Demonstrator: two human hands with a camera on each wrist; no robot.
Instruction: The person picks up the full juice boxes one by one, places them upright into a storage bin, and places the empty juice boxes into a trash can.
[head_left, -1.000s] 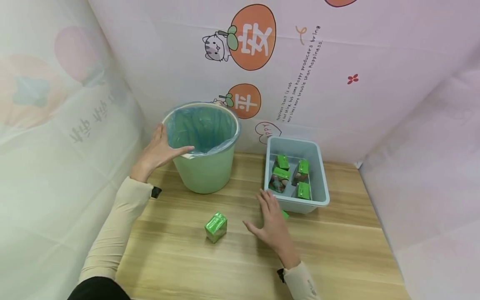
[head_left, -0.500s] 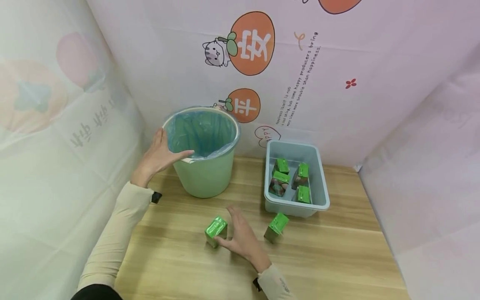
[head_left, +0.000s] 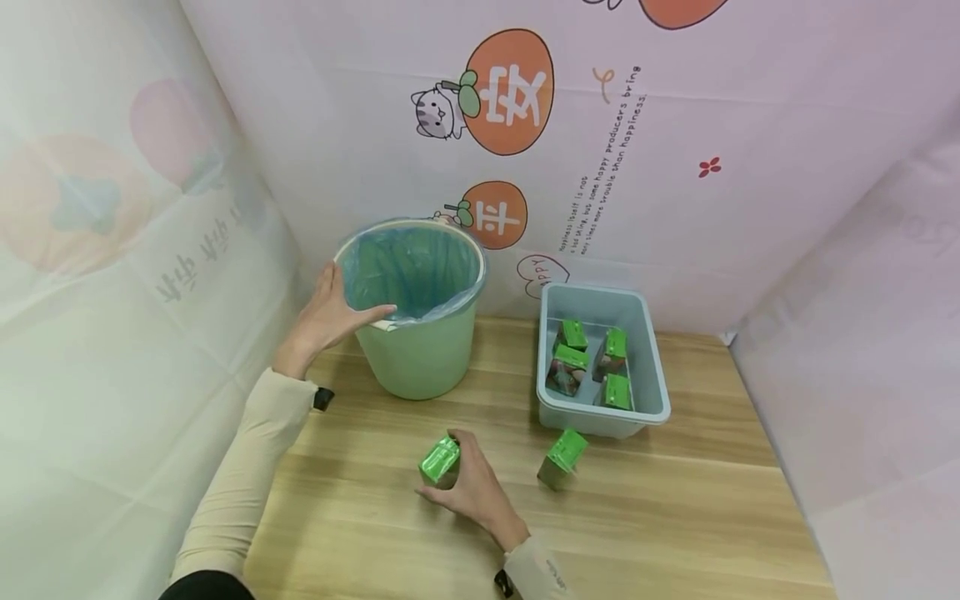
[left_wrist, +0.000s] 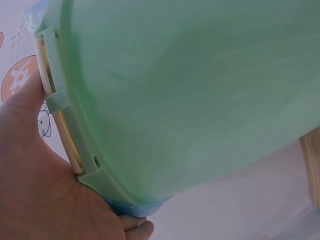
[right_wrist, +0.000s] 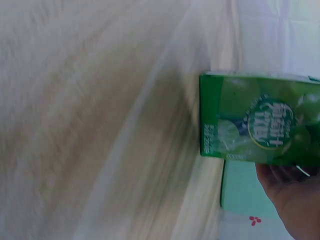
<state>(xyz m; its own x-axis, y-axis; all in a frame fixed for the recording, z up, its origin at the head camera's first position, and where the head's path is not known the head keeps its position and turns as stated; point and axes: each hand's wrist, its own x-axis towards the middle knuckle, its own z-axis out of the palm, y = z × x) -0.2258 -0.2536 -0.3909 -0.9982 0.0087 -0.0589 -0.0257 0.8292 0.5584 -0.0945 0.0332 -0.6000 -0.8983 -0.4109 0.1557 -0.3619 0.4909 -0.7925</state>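
At the front of the wooden table, my right hand [head_left: 474, 492] has its thumb and fingers around the sides of a green juice box [head_left: 439, 458]. The right wrist view shows that juice box [right_wrist: 260, 119] close up, with printed fruit on its face. My left hand [head_left: 322, 318] rests on the left rim of a pale green trash bin [head_left: 420, 358], thumb stretched out along the front of the rim. A blue plastic bag lines the bin. In the left wrist view the palm lies against the bin's rim clip [left_wrist: 75, 135].
A grey-blue tub [head_left: 658, 367] at the back right holds several green juice boxes. Another juice box [head_left: 564, 458] stands on the table [head_left: 660, 517] in front of the tub. Printed cloth walls [head_left: 660, 208] close in the back and both sides.
My right hand has moved left from the juice box near the tub to the front one and closed its fingers around it. The left hand stays on the bin rim.
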